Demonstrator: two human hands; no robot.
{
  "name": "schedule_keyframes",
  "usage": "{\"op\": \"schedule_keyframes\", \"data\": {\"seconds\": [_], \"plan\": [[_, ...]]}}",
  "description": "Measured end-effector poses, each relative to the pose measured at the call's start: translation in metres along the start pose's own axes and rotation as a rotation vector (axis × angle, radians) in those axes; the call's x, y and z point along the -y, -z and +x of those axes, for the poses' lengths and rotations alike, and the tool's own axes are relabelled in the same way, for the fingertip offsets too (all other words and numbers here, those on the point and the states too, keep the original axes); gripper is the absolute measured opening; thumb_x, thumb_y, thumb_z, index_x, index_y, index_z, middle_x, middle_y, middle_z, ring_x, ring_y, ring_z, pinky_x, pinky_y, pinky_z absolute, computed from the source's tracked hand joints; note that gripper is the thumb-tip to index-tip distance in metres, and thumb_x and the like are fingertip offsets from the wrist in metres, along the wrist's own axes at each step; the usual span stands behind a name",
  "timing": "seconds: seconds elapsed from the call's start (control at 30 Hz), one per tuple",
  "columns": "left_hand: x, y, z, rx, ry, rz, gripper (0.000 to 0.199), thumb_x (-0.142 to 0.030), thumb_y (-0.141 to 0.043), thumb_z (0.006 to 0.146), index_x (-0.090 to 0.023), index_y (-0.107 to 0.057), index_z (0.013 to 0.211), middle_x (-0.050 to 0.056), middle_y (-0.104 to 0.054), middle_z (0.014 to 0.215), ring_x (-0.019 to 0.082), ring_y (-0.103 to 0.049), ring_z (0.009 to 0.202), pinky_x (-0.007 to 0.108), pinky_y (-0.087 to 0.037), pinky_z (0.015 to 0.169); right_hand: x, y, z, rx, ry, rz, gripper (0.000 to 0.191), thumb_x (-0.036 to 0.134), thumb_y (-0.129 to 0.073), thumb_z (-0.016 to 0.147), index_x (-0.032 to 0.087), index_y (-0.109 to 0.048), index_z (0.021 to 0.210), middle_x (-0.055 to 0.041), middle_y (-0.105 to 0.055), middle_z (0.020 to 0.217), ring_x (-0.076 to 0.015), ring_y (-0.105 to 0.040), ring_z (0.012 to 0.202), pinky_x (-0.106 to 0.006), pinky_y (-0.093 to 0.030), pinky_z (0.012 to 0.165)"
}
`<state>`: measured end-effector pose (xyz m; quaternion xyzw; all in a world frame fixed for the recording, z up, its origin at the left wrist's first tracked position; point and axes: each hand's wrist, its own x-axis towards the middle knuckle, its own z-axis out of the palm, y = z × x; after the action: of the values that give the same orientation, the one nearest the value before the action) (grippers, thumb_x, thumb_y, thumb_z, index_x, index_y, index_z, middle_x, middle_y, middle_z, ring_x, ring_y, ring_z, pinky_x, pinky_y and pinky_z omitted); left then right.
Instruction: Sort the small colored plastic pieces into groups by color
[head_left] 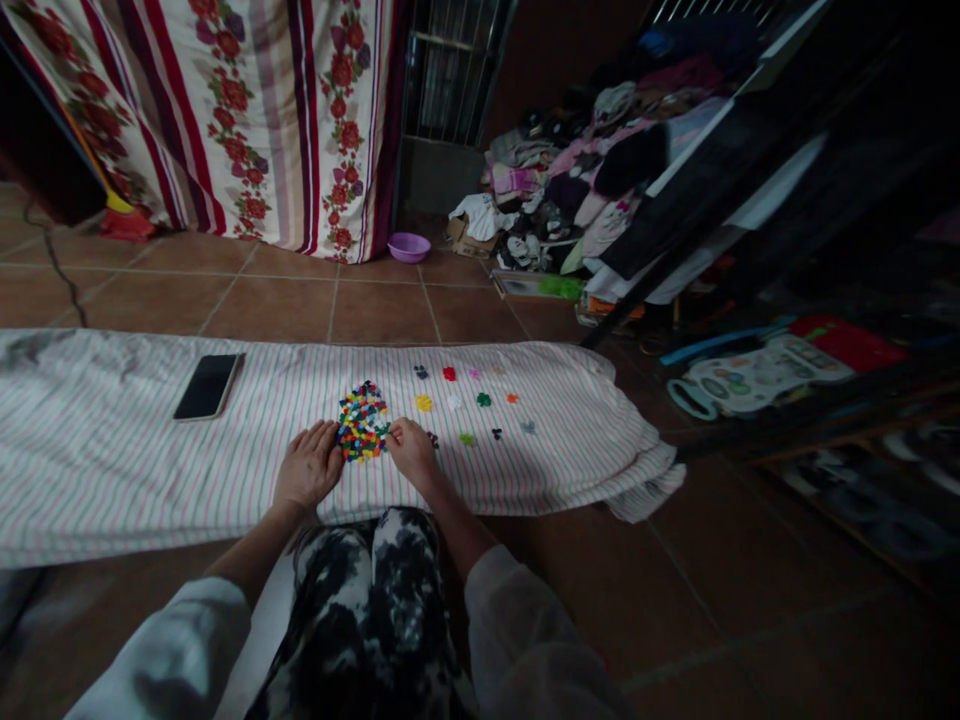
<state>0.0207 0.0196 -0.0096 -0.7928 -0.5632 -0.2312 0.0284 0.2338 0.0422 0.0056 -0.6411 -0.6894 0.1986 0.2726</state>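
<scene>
A heap of tiny mixed-colour pieces (363,415) lies on the striped cloth (277,470); they are too small to name exactly. My left hand (309,463) rests flat at the heap's left edge, fingers stretched out. At the right edge, my right hand (411,450) has its fingertips pinched together; whatever is between them is hidden. To its right are small single-colour groups, among them a yellow group (424,403), a red group (449,374), a dark green group (484,400), an orange group (512,398) and a light green group (467,439). A brown group (433,440) is partly behind my right hand.
A phone (208,387) lies on the cloth at the left. Beyond the table, a purple bowl (409,247) sits on the tiled floor by a floral curtain (232,120). Piled clothes (570,180) and a dark slanting post (660,260) stand to the right.
</scene>
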Motion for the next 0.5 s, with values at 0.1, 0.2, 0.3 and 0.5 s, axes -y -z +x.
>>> {"op": "schedule_keyframes", "data": {"seconds": [0.1, 0.2, 0.3, 0.5], "plan": [[0.000, 0.000, 0.000, 0.002, -0.001, 0.006, 0.047, -0.036, -0.033, 0.090, -0.014, -0.052, 0.128, 0.013, -0.060, 0.131, 0.026, -0.049, 0.128, 0.046, -0.038, 0.105, 0.002, 0.000, -0.002, -0.018, -0.047, 0.042, 0.012, 0.019, -0.053, 0.083, 0.020, -0.059, 0.093, -0.0021, -0.067, 0.088, -0.0147, -0.061, 0.081, -0.025, -0.043, 0.077], [0.000, 0.000, -0.001, 0.007, -0.005, 0.001, 0.047, -0.036, -0.033, 0.090, -0.015, -0.051, 0.129, 0.013, -0.059, 0.132, 0.027, -0.048, 0.128, 0.047, -0.037, 0.105, 0.003, 0.001, -0.003, -0.036, -0.071, 0.066, 0.014, 0.019, -0.051, 0.083, 0.021, -0.059, 0.094, -0.0021, -0.068, 0.089, -0.0147, -0.062, 0.080, -0.025, -0.044, 0.076], [0.002, -0.001, -0.001, 0.004, -0.013, 0.000, 0.048, -0.037, -0.033, 0.090, -0.015, -0.051, 0.129, 0.013, -0.059, 0.131, 0.027, -0.049, 0.128, 0.047, -0.037, 0.105, 0.003, 0.003, -0.005, -0.063, -0.072, 0.053, 0.016, 0.018, -0.050, 0.083, 0.022, -0.059, 0.095, -0.0018, -0.069, 0.090, -0.0146, -0.063, 0.081, -0.025, -0.045, 0.076], [0.003, -0.002, -0.001, 0.001, -0.021, 0.011, 0.048, -0.038, -0.032, 0.091, -0.014, -0.051, 0.128, 0.014, -0.060, 0.129, 0.027, -0.049, 0.127, 0.046, -0.038, 0.104, 0.005, 0.013, -0.009, -0.097, -0.043, 0.027, 0.020, 0.018, -0.048, 0.084, 0.024, -0.060, 0.098, -0.0006, -0.068, 0.091, -0.0149, -0.062, 0.086, -0.024, -0.044, 0.081]]}}
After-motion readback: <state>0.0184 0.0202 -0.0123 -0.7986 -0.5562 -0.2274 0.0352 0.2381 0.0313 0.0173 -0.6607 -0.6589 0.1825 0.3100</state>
